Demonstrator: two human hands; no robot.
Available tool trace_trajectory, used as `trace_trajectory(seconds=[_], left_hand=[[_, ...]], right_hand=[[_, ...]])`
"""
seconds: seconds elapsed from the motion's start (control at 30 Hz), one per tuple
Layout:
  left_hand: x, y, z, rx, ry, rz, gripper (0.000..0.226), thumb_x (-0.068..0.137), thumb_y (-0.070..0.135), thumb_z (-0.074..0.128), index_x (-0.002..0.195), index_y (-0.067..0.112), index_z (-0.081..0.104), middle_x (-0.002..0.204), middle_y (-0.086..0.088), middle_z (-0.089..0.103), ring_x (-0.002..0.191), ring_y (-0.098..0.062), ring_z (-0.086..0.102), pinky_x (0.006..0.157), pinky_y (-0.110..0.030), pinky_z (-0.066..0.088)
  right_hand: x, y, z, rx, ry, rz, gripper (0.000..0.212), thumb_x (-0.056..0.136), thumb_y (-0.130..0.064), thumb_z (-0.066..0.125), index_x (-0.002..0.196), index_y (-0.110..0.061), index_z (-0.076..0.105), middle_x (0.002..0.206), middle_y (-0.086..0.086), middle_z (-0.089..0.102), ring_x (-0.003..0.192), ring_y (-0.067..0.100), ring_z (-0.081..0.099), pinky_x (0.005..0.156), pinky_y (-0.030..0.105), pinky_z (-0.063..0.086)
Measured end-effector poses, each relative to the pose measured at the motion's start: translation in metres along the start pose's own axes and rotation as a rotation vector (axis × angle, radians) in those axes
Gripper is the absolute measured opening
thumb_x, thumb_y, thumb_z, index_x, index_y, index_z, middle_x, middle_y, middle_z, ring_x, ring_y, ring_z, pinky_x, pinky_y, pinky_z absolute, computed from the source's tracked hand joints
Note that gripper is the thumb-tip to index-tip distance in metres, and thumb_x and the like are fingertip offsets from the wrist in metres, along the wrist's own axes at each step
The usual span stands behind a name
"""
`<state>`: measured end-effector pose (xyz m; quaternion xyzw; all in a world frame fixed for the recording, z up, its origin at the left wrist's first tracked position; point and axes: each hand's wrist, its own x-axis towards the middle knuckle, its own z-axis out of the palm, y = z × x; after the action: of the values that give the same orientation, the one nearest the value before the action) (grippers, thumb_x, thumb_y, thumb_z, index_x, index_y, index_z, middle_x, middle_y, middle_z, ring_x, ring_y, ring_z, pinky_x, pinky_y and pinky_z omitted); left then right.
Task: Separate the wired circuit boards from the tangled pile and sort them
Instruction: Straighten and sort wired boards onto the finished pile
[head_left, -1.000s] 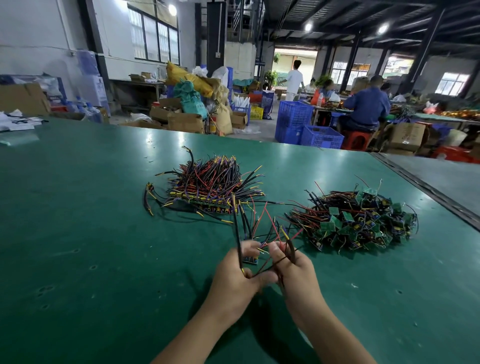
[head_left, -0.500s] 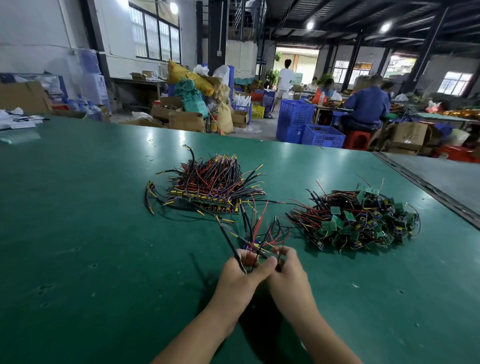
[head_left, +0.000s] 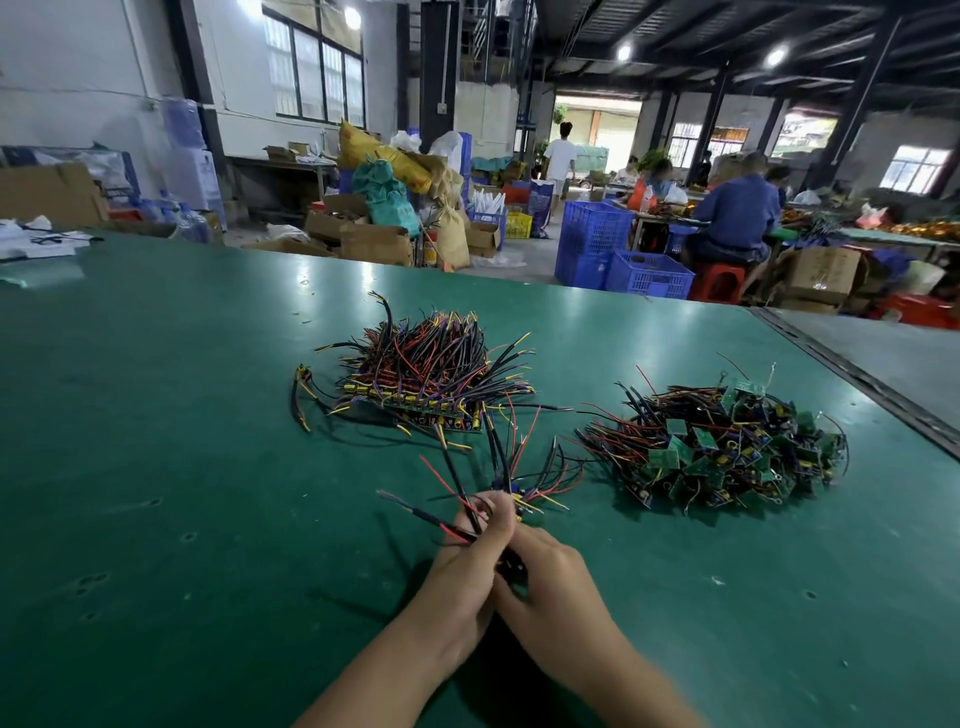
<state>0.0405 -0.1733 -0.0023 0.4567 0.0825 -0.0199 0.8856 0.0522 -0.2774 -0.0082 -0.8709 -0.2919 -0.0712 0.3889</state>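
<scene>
Two heaps lie on the green table. At centre is a stack of wired boards laid side by side, their black, red and yellow leads fanning upward. To the right sits a tangled pile of small green circuit boards with wires. In front of them my left hand and my right hand meet, both gripping one small bunch of wired boards. Its leads splay out above my fingers; the boards themselves are mostly hidden inside my hands.
A dark seam marks the table's right edge, with a grey surface beyond. Papers lie at the far left corner. Past the table stand blue crates, cardboard boxes and seated workers.
My hands have drawn together and lowered toward the table, closing around the bunch. The long black lead that stood upright now tilts left and low.
</scene>
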Motion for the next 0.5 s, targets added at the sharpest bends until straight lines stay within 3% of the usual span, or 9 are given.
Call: trace_trajectory(seconds=[0.1,0.2,0.3,0.4,0.5], left_hand=[[-0.001,0.002,0.0,-0.044,-0.028,0.079,0.029,0.069,0.019,0.07,0.094,0.01,0.059,0.084,-0.003,0.072,0.083,-0.012,0.069,0.07,-0.022,0.055],[0.005,0.01,-0.006,-0.133,-0.021,0.067,0.037,0.065,0.015,0.071,0.098,0.003,0.063,0.094,-0.007,0.07,0.094,-0.02,0.066,0.085,-0.03,0.052],[0.004,0.017,-0.01,-0.203,-0.073,0.015,0.029,0.073,0.019,0.067,0.095,0.001,0.067,0.11,-0.006,0.072,0.095,-0.021,0.07,0.081,-0.034,0.055],[0.005,0.02,-0.011,-0.208,-0.059,0.042,0.021,0.077,0.024,0.063,0.079,0.004,0.07,0.113,-0.007,0.072,0.096,-0.02,0.071,0.073,-0.032,0.058],[0.009,0.019,-0.011,-0.193,0.004,0.049,0.037,0.081,0.04,0.055,0.073,0.005,0.064,0.112,-0.012,0.071,0.102,-0.029,0.069,0.082,-0.04,0.057]], right_hand=[[0.001,-0.004,-0.001,-0.119,0.017,-0.019,0.056,0.083,-0.021,0.054,0.138,-0.03,0.053,0.133,-0.017,0.059,0.123,0.009,0.054,0.107,0.035,0.038],[0.0,-0.01,-0.004,-0.223,0.033,-0.049,0.056,0.08,-0.04,0.043,0.136,-0.039,0.051,0.115,-0.026,0.063,0.111,-0.002,0.047,0.117,0.036,0.018],[0.0,-0.015,-0.005,-0.144,0.059,-0.07,0.057,0.079,-0.045,0.042,0.135,-0.04,0.046,0.12,-0.031,0.057,0.119,-0.009,0.043,0.12,0.034,0.005],[-0.001,-0.017,-0.003,-0.059,0.055,-0.074,0.049,0.079,-0.044,0.046,0.127,-0.04,0.041,0.119,-0.037,0.051,0.123,-0.004,0.047,0.118,0.033,0.02],[-0.001,-0.014,-0.004,0.052,0.115,0.0,0.044,0.079,-0.045,0.06,0.119,-0.044,0.039,0.109,-0.033,0.059,0.106,-0.004,0.058,0.094,0.018,0.042]])
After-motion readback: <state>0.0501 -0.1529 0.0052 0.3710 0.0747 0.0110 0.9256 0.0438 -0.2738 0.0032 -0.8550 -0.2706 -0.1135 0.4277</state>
